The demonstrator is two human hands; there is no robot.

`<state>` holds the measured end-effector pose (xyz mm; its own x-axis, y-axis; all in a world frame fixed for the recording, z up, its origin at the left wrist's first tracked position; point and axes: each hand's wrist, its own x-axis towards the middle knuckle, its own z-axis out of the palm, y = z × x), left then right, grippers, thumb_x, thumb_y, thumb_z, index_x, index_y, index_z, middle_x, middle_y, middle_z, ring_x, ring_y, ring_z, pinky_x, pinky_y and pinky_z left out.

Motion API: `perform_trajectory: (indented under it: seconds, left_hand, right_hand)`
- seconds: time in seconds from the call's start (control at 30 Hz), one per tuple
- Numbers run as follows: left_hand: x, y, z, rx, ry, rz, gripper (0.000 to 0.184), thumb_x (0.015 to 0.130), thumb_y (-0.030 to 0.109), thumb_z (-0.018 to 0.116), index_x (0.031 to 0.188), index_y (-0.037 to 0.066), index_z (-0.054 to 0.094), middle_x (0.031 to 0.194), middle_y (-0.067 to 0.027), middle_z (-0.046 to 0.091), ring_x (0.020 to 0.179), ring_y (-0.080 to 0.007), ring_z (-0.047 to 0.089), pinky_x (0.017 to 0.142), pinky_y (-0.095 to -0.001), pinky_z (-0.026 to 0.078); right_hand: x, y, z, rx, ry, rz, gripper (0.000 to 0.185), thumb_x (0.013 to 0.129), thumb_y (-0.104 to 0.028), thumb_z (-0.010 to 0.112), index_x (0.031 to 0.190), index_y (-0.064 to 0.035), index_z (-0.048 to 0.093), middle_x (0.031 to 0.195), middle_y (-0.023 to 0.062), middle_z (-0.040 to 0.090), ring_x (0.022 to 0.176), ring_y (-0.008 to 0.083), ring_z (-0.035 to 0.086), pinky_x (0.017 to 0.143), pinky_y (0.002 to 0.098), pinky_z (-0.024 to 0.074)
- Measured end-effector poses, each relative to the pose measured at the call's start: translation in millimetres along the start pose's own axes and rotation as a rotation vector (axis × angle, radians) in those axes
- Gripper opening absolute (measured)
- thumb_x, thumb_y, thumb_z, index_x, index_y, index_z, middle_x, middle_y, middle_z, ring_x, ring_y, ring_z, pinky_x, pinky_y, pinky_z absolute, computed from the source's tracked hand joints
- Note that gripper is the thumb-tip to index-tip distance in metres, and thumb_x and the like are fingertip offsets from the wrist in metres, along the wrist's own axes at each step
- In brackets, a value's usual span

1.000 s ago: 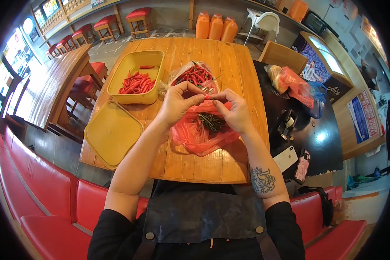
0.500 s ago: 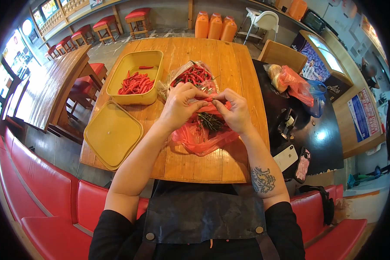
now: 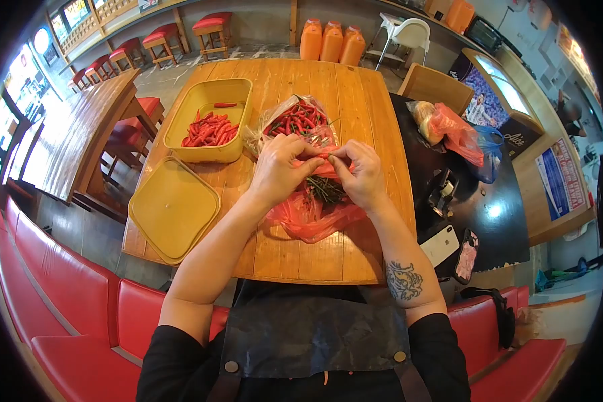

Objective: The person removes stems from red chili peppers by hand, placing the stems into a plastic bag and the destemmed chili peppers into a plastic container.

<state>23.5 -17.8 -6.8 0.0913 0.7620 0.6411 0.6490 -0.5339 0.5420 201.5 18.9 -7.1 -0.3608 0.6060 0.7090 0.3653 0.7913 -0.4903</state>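
Note:
My left hand and my right hand meet over the table, both pinching a red chili between thumbs and fingertips. Most of that chili is hidden by the fingers. Just beyond lies a clear plastic bag of red chilies with green stems. Below my hands, a red plastic bag is spread out with a heap of green stems on it. At the left, a yellow tub contains a pile of red chilies, with one lying apart. Its yellow lid rests flat nearer me.
The wooden table adjoins a black table on the right. On the black one are a white phone, a pink patterned case, and red and blue plastic bags. Red bench seats run along my side.
My hands have drawn slightly closer together around the chili, the left shifting a little to the right. The tub, lid and bags stay where they were.

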Motion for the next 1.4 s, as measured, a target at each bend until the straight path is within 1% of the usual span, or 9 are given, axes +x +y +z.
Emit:
perform_trajectory:
  seconds: [0.17, 0.37, 0.6, 0.67, 0.93, 1.03, 1.23, 1.37, 1.4]
  left_hand:
    - [-1, 0, 3, -0.017, -0.013, -0.011, 0.014, 0.074, 0.012, 0.074, 0.084, 0.003, 0.068, 0.075, -0.0079, 0.061, 0.073, -0.0229, 0.057, 0.068, -0.0336, 0.044]
    - [-4, 4, 8, -0.161, -0.059, -0.219, 0.013, 0.082, 0.011, 0.071, 0.087, 0.000, 0.066, 0.075, -0.0066, 0.067, 0.065, -0.0099, 0.060, 0.059, -0.0254, 0.047]
    - [-3, 5, 6, -0.172, -0.083, -0.278, 0.014, 0.084, 0.012, 0.068, 0.090, -0.001, 0.065, 0.076, -0.0067, 0.065, 0.068, -0.0105, 0.059, 0.062, -0.0261, 0.047]
    - [-3, 3, 6, -0.196, -0.050, -0.223, 0.019, 0.083, 0.019, 0.067, 0.089, 0.002, 0.064, 0.082, -0.0131, 0.064, 0.073, -0.0256, 0.062, 0.063, -0.0345, 0.047]
    - [10, -6, -26, -0.108, 0.076, -0.223, 0.015, 0.082, 0.018, 0.067, 0.088, 0.005, 0.065, 0.079, -0.0099, 0.062, 0.080, -0.0283, 0.059, 0.072, -0.0392, 0.045]
    - [17, -26, -54, 0.261, 0.224, -0.122, 0.013, 0.083, 0.018, 0.065, 0.089, 0.007, 0.066, 0.083, -0.0079, 0.063, 0.087, -0.0269, 0.058, 0.081, -0.0396, 0.042]
    - [10, -79, -72, 0.734, 0.381, -0.349, 0.022, 0.087, 0.015, 0.058, 0.107, 0.009, 0.065, 0.105, -0.0101, 0.059, 0.103, -0.0278, 0.052, 0.092, -0.0423, 0.038]
    - [16, -66, -57, 0.640, 0.440, -0.171, 0.022, 0.087, 0.010, 0.057, 0.107, 0.008, 0.065, 0.107, -0.0111, 0.058, 0.104, -0.0294, 0.051, 0.092, -0.0395, 0.040]
    - [17, -59, -48, 0.380, 0.251, -0.236, 0.023, 0.087, 0.008, 0.056, 0.108, 0.007, 0.064, 0.110, -0.0122, 0.056, 0.106, -0.0314, 0.050, 0.091, -0.0389, 0.041]
  right_hand:
    - [-2, 3, 1, -0.092, 0.023, -0.034, 0.012, 0.074, -0.006, 0.067, 0.075, -0.0055, 0.055, 0.071, 0.0087, 0.056, 0.072, 0.0287, 0.057, 0.073, 0.0381, 0.0417]
    - [-1, 2, -1, -0.150, 0.015, -0.084, 0.012, 0.074, -0.007, 0.066, 0.073, -0.0064, 0.054, 0.072, 0.0086, 0.056, 0.072, 0.0279, 0.056, 0.077, 0.0384, 0.0412]
    - [0, 1, 1, -0.104, 0.070, -0.115, 0.011, 0.074, -0.005, 0.066, 0.075, -0.0064, 0.056, 0.072, 0.0084, 0.056, 0.072, 0.0281, 0.056, 0.077, 0.0382, 0.0411]
    - [0, -1, 1, -0.032, 0.091, -0.047, 0.010, 0.075, -0.005, 0.066, 0.077, -0.0060, 0.057, 0.072, 0.0087, 0.056, 0.072, 0.0292, 0.056, 0.077, 0.0384, 0.0407]
    - [4, -1, -9, 0.182, 0.176, 0.105, 0.009, 0.081, -0.003, 0.065, 0.076, -0.0019, 0.058, 0.069, 0.0086, 0.054, 0.059, 0.0190, 0.053, 0.055, 0.0297, 0.0414]
    - [4, -1, -11, 0.187, 0.112, 0.125, 0.006, 0.080, -0.005, 0.066, 0.078, -0.0028, 0.060, 0.070, 0.0084, 0.055, 0.064, 0.0229, 0.055, 0.061, 0.0324, 0.0430]
    - [-4, -4, -3, -0.161, -0.358, -0.151, 0.006, 0.077, -0.014, 0.066, 0.080, -0.0091, 0.065, 0.082, 0.0045, 0.057, 0.087, 0.0244, 0.054, 0.089, 0.0392, 0.0375]
    - [-10, -2, 5, -0.181, -0.390, -0.175, 0.006, 0.076, -0.014, 0.066, 0.080, -0.0093, 0.064, 0.086, 0.0052, 0.057, 0.090, 0.0253, 0.053, 0.090, 0.0398, 0.0375]
    - [-11, -1, 6, -0.173, -0.392, -0.177, 0.007, 0.076, -0.013, 0.066, 0.081, -0.0092, 0.064, 0.087, 0.0058, 0.057, 0.091, 0.0257, 0.053, 0.090, 0.0402, 0.0376]
